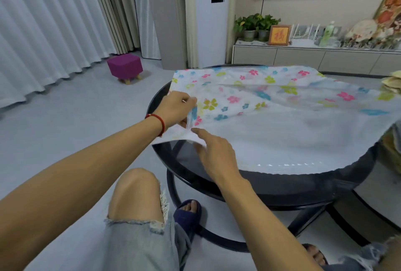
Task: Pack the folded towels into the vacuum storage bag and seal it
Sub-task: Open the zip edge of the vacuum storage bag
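Note:
A translucent vacuum storage bag (271, 105) printed with pink, blue and yellow-green flowers lies spread across a round dark glass table (282, 186). A pale blue towel (293, 140) shows through its near half. My left hand (176, 109), with a red cord at the wrist, pinches the bag's left edge near the corner. My right hand (213, 151) rests just below it, index finger pointing at that same edge, fingers touching the plastic. I cannot tell whether the bag's mouth is closed.
Folded yellowish cloth (393, 84) lies at the table's far right edge. A purple stool (124, 67) stands on the floor to the left. Behind are curtains, a white air conditioner, and a low cabinet (314, 55) with plants. My knees and slippers are below the table.

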The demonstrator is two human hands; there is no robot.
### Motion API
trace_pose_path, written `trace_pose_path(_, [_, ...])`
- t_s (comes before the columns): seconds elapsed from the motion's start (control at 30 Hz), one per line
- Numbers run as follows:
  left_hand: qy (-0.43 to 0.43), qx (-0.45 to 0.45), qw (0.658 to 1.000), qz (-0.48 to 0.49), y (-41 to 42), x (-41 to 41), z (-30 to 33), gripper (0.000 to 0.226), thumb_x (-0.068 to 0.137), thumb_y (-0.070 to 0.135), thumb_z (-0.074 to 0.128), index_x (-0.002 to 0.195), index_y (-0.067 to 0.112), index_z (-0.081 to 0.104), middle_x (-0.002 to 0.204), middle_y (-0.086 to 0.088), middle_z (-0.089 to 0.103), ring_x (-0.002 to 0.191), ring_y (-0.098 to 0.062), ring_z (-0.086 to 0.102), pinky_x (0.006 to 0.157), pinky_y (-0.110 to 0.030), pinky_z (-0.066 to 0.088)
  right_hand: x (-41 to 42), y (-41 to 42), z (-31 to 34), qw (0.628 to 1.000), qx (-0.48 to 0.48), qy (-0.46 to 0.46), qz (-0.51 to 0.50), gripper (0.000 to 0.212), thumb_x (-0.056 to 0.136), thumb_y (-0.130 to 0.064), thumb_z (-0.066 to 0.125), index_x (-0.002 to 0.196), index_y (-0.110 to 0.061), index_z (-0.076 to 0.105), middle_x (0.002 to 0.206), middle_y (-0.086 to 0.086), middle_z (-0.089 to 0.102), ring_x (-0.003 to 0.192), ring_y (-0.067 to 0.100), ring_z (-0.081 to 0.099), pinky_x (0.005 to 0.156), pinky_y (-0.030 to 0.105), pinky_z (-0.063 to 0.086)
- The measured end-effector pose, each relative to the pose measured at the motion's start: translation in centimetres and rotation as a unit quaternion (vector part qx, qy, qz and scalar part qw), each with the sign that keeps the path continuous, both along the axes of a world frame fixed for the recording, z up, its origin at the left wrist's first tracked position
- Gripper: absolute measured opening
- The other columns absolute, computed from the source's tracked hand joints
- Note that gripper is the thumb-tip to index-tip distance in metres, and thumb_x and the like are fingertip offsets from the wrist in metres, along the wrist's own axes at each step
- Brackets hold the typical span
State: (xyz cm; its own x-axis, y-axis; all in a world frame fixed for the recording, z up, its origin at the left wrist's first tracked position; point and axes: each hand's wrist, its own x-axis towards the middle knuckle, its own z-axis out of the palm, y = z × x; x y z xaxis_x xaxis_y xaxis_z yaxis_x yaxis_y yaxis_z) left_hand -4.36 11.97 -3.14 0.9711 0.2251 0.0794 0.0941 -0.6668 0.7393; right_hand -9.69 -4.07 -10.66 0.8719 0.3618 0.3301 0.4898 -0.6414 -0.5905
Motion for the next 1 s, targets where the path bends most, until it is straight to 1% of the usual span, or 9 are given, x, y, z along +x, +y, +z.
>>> trace_pose_path(0.13, [0.04, 0.206, 0.976, -0.065, 1.2, -2.1, -1.1, 0.032, 0.088, 0.044, 0.06, 0.08, 0.014, 0.068, 0.077, -0.004, 0.068, 0.072, -0.023, 0.064, 0.065, -0.039, 0.056, 1.5, 1.0, 0.1, 0.993, 0.11, 0.03, 0.002, 0.023, 0.103, -0.024, 0.06, 0.118, -0.026, 0.078, 0.113, -0.001, 0.079, 0.103, 0.025, 0.071, 0.09, 0.04, 0.057])
trace_pose_path(0.3, [0.015, 0.098, 0.995, -0.013, 2.5, -1.3, -0.1, 0.027, 0.097, 0.026, 0.051, 0.093, 0.017, 0.076, 0.084, 0.008, 0.074, 0.064, -0.017, 0.067, 0.053, -0.025, 0.055, -0.5, 0.2, -2.9, 0.987, 0.13, 0.087, 0.038, 0.019, 0.094, -0.026, 0.063, 0.098, -0.023, 0.082, 0.087, -0.019, 0.075, 0.088, 0.009, 0.07, 0.08, 0.026, 0.052])
trace_pose_path(0.47, [0.055, -0.024, 0.998, 0.003, 2.4, -0.6, 0.6, 0.026, 0.099, 0.028, 0.053, 0.101, 0.014, 0.074, 0.085, 0.003, 0.077, 0.073, -0.022, 0.073, 0.056, -0.028, 0.061, -1.9, -0.6, -3.8, 0.999, -0.02, -0.018, 0.019, 0.014, 0.089, -0.027, 0.074, 0.096, -0.017, 0.082, 0.099, 0.0, 0.079, 0.109, 0.032, 0.065, 0.101, 0.045, 0.052])
trace_pose_path(0.6, [0.045, 0.02, 0.999, -0.017, 2.1, -1.1, 0.0, 0.028, 0.097, 0.037, 0.053, 0.097, 0.022, 0.077, 0.083, 0.009, 0.077, 0.075, -0.013, 0.069, 0.046, -0.016, 0.05, -1.2, 2.7, -0.8, 1.0, 0.005, -0.018, 0.023, 0.042, 0.095, -0.034, 0.066, 0.136, -0.026, 0.062, 0.113, 0.007, 0.075, 0.109, 0.032, 0.062, 0.089, 0.047, 0.052])
trace_pose_path(0.73, [0.004, 0.101, 0.995, 0.0, 2.6, -0.9, 0.3, 0.027, 0.098, 0.027, 0.052, 0.101, 0.015, 0.076, 0.097, 0.0, 0.075, 0.066, -0.013, 0.064, 0.047, -0.017, 0.048, -1.3, 3.7, -0.5, 0.996, -0.048, 0.024, 0.072, 0.018, 0.1, -0.023, 0.058, 0.106, -0.017, 0.073, 0.1, 0.012, 0.074, 0.096, 0.039, 0.065, 0.077, 0.045, 0.054])
trace_pose_path(0.8, [-0.007, 0.188, 0.982, -0.013, 2.8, -0.9, 0.3, 0.023, 0.095, 0.019, 0.052, 0.109, 0.016, 0.071, 0.103, -0.008, 0.073, 0.075, -0.023, 0.065, 0.062, -0.028, 0.051, -1.7, 2.2, -0.9, 0.994, -0.038, 0.039, 0.092, 0.026, 0.1, -0.031, 0.059, 0.119, -0.017, 0.071, 0.115, 0.009, 0.073, 0.111, 0.033, 0.063, 0.09, 0.045, 0.052])
trace_pose_path(0.87, [-0.01, 0.257, 0.966, -0.03, 2.2, -1.0, 0.1, 0.04, 0.089, 0.009, 0.053, 0.125, 0.023, 0.062, 0.112, -0.012, 0.069, 0.089, -0.03, 0.063, 0.071, -0.033, 0.05, -1.6, -0.6, -0.8, 0.989, 0.099, 0.103, 0.032, 0.04, 0.1, -0.038, 0.06, 0.137, -0.023, 0.063, 0.138, 0.0, 0.066, 0.127, 0.019, 0.057, 0.107, 0.04, 0.046])
trace_pose_path(0.93, [-0.016, 0.303, 0.951, -0.057, 0.5, -1.1, 0.0, 0.056, 0.084, 0.004, 0.054, 0.135, 0.029, 0.054, 0.122, -0.01, 0.065, 0.101, -0.032, 0.062, 0.078, -0.037, 0.053, -0.8, -4.9, -0.2, 0.94, 0.283, 0.155, -0.109, 0.043, 0.101, -0.039, 0.057, 0.142, -0.028, 0.058, 0.143, -0.007, 0.061, 0.13, 0.011, 0.054, 0.106, 0.032, 0.044])
trace_pose_path(1.0, [-0.028, 0.362, 0.926, -0.103, -2.3, -0.7, -0.2, 0.063, 0.083, 0.006, 0.055, 0.14, 0.031, 0.046, 0.125, -0.007, 0.063, 0.108, -0.032, 0.06, 0.084, -0.042, 0.054, 0.6, -9.9, 0.1, 0.921, 0.275, 0.133, -0.24, 0.044, 0.102, -0.034, 0.052, 0.145, -0.024, 0.056, 0.147, -0.001, 0.058, 0.136, 0.018, 0.051, 0.107, 0.034, 0.039])
